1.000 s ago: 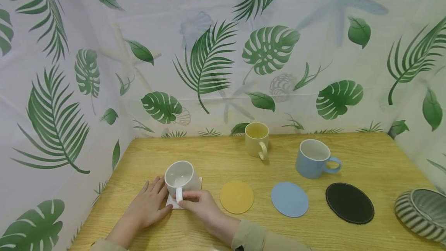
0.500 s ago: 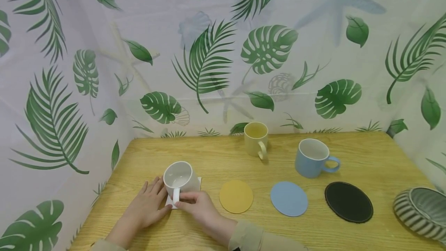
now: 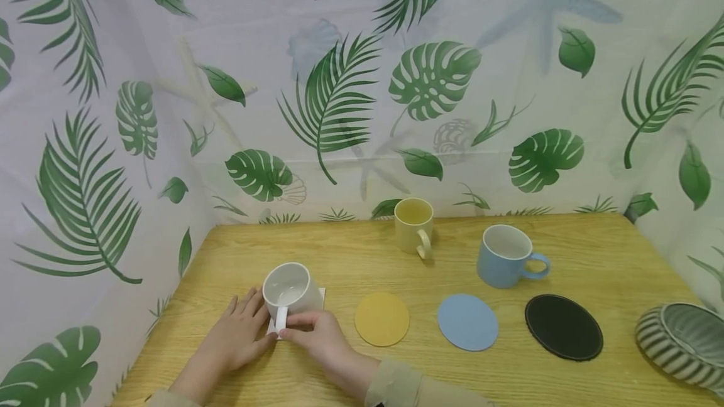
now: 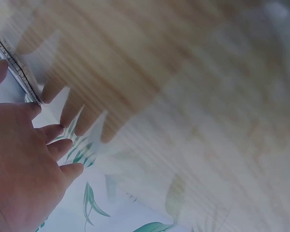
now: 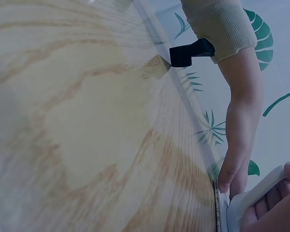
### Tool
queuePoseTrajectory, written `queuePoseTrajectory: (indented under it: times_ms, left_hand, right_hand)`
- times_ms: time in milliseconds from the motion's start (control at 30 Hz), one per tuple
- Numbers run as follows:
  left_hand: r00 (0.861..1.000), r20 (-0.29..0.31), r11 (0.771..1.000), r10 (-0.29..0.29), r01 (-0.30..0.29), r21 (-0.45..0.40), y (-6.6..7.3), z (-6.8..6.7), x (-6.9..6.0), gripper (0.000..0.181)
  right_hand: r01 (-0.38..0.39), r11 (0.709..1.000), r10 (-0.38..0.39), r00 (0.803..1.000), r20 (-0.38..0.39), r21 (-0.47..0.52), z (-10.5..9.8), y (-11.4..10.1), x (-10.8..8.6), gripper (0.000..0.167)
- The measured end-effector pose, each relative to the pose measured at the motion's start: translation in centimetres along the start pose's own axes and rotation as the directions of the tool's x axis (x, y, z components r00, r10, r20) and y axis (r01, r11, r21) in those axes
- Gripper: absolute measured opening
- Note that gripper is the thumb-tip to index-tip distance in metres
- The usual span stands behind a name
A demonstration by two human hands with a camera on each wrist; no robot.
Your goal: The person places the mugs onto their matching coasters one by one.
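In the head view a white mug [image 3: 291, 294] stands on a white square coaster [image 3: 271, 326] at the table's left side. The thumb and fingers of my right hand [image 3: 325, 338] pinch the mug's handle, which points toward me. In the right wrist view that handle [image 5: 261, 191] runs into the curled fingers of the right hand [image 5: 278, 212]. Beside the mug my left hand [image 3: 234, 335] lies palm down on the table, fingers spread, the thumb at the coaster's near left corner. The left wrist view shows its fingers extended next to the coaster edge [image 4: 17, 70].
Right of the mug lie a yellow round coaster [image 3: 381, 319], a blue one [image 3: 467, 322] and a black one [image 3: 564, 327]. Behind them stand a yellow mug [image 3: 413, 228] and a blue mug [image 3: 503, 257]. A striped bowl [image 3: 667, 344] sits at the right edge. Leaf-printed cloth surrounds the table.
The white mug's handle has swung slightly to the left, with my right hand holding it and shifting left along with it. My left hand has stayed in place.
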State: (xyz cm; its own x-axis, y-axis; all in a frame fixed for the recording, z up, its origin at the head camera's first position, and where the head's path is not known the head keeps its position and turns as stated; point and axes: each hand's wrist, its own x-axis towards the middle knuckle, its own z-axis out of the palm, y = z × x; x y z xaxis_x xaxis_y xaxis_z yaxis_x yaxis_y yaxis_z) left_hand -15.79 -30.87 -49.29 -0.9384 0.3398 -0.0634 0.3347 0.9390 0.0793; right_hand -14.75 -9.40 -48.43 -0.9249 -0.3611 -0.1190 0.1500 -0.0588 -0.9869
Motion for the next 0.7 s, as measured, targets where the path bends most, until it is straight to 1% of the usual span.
queuePoseTrajectory:
  times_ms: [133, 300, 533, 700]
  left_hand:
    - [1.0, 0.002, 1.0, -0.001, 0.001, -0.003, -0.06, 0.02, -0.07, 0.072]
    - [1.0, -0.001, 1.0, 0.001, -0.001, -0.005, -0.03, -0.01, -0.11, 0.072]
    - [1.0, -0.009, 1.0, 0.002, -0.002, 0.003, -0.08, 0.1, -0.08, 0.071]
    - [1.0, -0.008, 1.0, 0.002, -0.002, 0.003, -0.15, 0.21, 0.0, 0.071]
  right_hand:
    - [0.006, 1.0, -0.006, 1.0, 0.012, 0.003, 0.04, -0.01, -0.06, 0.021]
    - [-0.014, 1.0, 0.014, 1.0, 0.023, 0.001, -0.08, 0.03, 0.01, 0.021]
    - [-0.005, 1.0, 0.005, 1.0, 0.002, -0.009, -0.12, -0.04, 0.29, 0.021]
    - [-0.012, 1.0, 0.012, 1.0, -0.008, -0.014, -0.04, 0.08, 0.46, 0.02]
